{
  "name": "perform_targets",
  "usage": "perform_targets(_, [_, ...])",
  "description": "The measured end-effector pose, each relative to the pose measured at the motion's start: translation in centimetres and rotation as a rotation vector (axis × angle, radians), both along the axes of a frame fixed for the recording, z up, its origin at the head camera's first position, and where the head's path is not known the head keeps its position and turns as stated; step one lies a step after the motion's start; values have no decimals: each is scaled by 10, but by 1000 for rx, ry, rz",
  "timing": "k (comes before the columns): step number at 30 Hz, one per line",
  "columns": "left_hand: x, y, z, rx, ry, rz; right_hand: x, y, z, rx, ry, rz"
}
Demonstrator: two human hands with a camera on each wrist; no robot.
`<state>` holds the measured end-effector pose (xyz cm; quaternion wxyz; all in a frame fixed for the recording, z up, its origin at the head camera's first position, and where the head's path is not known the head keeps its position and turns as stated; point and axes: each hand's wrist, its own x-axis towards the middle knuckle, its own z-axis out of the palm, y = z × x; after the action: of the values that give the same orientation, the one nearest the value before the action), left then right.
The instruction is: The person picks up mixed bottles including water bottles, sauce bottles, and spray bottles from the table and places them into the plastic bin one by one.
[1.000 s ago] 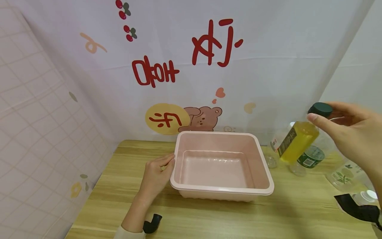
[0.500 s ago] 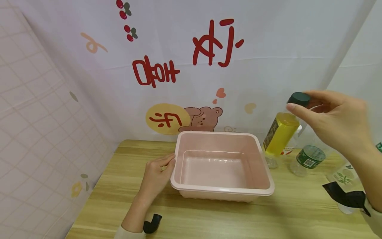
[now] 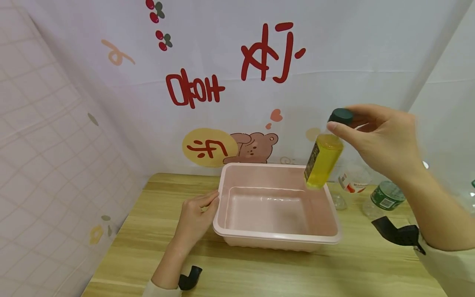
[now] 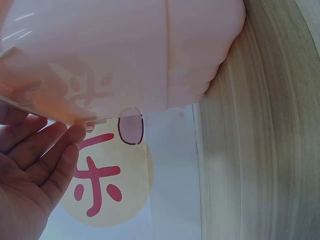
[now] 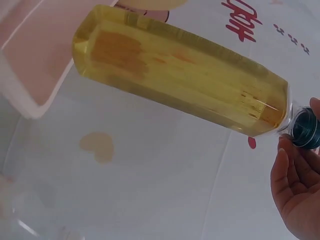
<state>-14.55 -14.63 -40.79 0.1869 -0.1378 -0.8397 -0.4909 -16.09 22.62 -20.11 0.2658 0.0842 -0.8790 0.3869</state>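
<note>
A pink plastic basin (image 3: 276,237) stands on the wooden table, its inside bare. At its left rim my left hand (image 3: 198,214) pinches the edge; the left wrist view shows the fingertips (image 4: 75,132) under the lip. My right hand (image 3: 386,140) grips a bottle of yellow oil (image 3: 324,161) by its dark green cap (image 3: 341,116). The bottle hangs tilted, its lower end overlapping the basin's right rear rim in the head view. In the right wrist view the oil bottle (image 5: 180,70) spans the upper part, with the basin (image 5: 35,105) at the upper left.
Right of the basin stand several clear bottles, one with a green label (image 3: 387,196) and one with a red and white label (image 3: 352,183). A printed white cloth (image 3: 334,49) hangs behind the wooden table (image 3: 259,272). Black wrist mounts (image 3: 398,233) sit at both wrists.
My right hand has carried the oil bottle leftward and slightly up, from over the clear bottles to the basin's right rim. My left hand keeps its hold on the basin.
</note>
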Motion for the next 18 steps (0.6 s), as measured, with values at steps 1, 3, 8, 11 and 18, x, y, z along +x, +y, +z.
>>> perform_targets(1, [0, 0, 0, 1, -2, 2, -1, -3, 0, -4, 5, 9])
perform_targets(3, [0, -1, -1, 2, -8, 3, -4, -10, 1, -11, 2, 31])
perform_targets(8, [0, -1, -2, 2, -18, 3, -11, -27, 2, -13, -8, 59])
perform_targets(11, [0, -1, -1, -2, -15, 5, -16, -37, 1, -16, -8, 68])
perform_targets(18, [1, 0, 0, 1, -27, 0, -24, -61, -7, -39, -18, 146])
